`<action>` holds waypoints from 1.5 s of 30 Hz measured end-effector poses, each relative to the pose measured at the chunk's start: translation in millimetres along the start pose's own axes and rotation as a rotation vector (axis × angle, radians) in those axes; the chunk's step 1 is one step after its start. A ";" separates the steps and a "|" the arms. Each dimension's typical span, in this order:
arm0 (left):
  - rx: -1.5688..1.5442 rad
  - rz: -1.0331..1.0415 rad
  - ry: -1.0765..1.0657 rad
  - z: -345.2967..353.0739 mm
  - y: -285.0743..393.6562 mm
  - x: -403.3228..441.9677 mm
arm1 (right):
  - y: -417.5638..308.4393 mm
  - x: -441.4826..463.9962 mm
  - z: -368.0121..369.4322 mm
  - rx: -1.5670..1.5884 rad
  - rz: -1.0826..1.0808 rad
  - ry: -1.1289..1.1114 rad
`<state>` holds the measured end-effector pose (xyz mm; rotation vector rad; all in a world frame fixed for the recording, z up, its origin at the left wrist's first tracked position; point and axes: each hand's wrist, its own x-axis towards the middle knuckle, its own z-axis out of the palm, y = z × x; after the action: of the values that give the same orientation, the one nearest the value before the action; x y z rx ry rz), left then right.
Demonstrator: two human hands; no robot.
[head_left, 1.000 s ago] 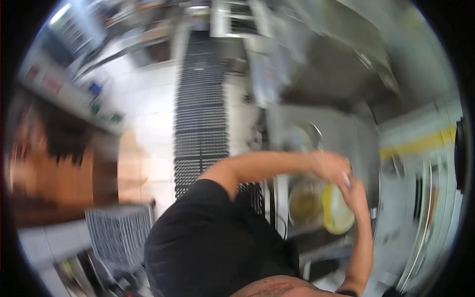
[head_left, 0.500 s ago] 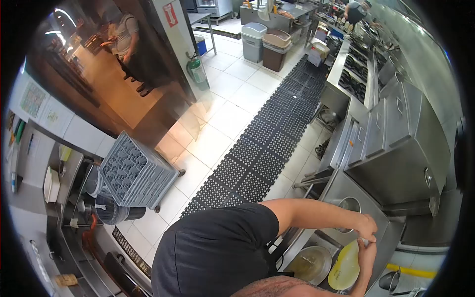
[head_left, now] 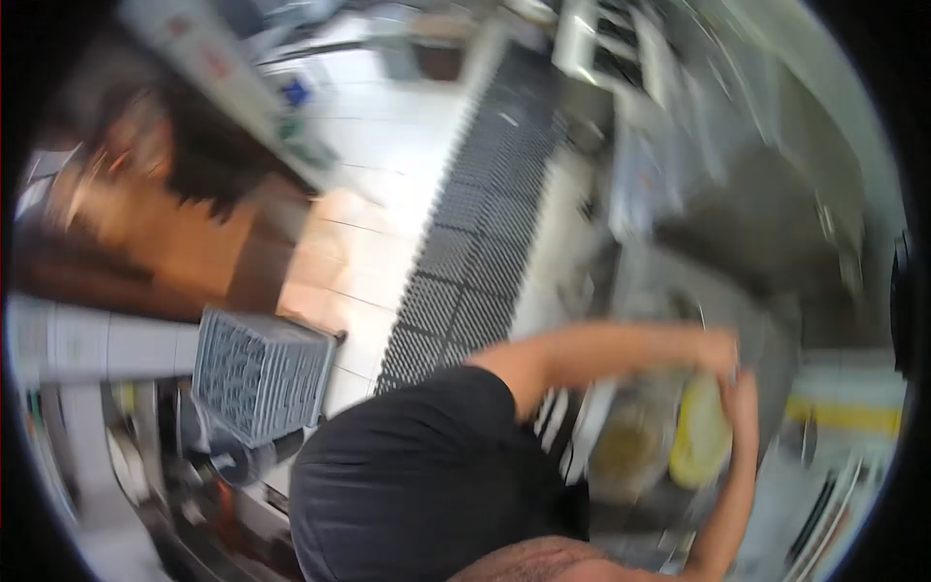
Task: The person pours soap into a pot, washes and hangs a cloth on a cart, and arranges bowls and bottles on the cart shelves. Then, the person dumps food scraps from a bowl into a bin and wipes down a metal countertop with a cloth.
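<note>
My left hand [head_left: 720,351] and my right hand [head_left: 742,393] meet over the counter at the right, fingers closed and blurred by motion. They are at the narrow end of a yellow balloon-like thing [head_left: 700,438], rounded and pale in the middle, which hangs below them. Its exact kind is hard to make out. Beside it, on the side of my body, is a round pan or bowl [head_left: 628,451] with something yellowish-brown in it. My left arm reaches across from the black sleeve; the right arm comes up from the bottom edge.
A stack of grey dish racks [head_left: 262,373] stands behind me on the floor, near a doorway. A black rubber mat [head_left: 456,252] runs along the floor. Steel cabinets [head_left: 766,223] rise beyond the counter. A yellow strip [head_left: 844,415] lies at the right.
The whole view has swung and blurred, and the counter and hands sit higher in it. Both hands remain together at the yellow balloon-like thing's narrow end.
</note>
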<state>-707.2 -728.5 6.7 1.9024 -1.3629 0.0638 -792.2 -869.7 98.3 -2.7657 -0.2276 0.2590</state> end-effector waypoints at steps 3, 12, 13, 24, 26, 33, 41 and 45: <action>0.068 -0.380 -0.014 -44.8 47.2 -15.1 | -5.6 2.7 -1.0 -0.087 -0.009 0.041; 0.148 -0.933 0.203 -128.1 -17.9 -41.6 | -40.0 20.5 -0.7 -0.246 0.332 -0.224; 0.125 -0.962 0.223 -131.7 -28.8 -58.3 | -37.0 29.4 5.3 -0.284 0.325 -0.258; -0.679 -1.547 0.386 63.0 -82.7 -540.8 | -37.9 70.3 31.3 -0.613 0.376 -0.475; 0.092 -1.226 -0.107 122.0 -38.5 -676.2 | -42.7 72.0 31.5 -0.620 0.381 -0.454; -1.053 -2.345 0.613 171.7 160.0 -790.9 | -35.6 69.2 45.1 -0.610 0.361 -0.498; -0.604 -2.242 0.426 148.7 54.6 -723.1 | -27.1 58.2 53.0 -0.570 0.376 -0.530; -0.035 -1.764 0.476 102.8 -18.4 -652.3 | -11.9 60.2 59.3 -0.533 0.373 -0.541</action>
<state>-1007.6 -278.3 -372.0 2.1865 0.8289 -0.3475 -747.6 -827.7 38.8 -3.1795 0.1154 1.2038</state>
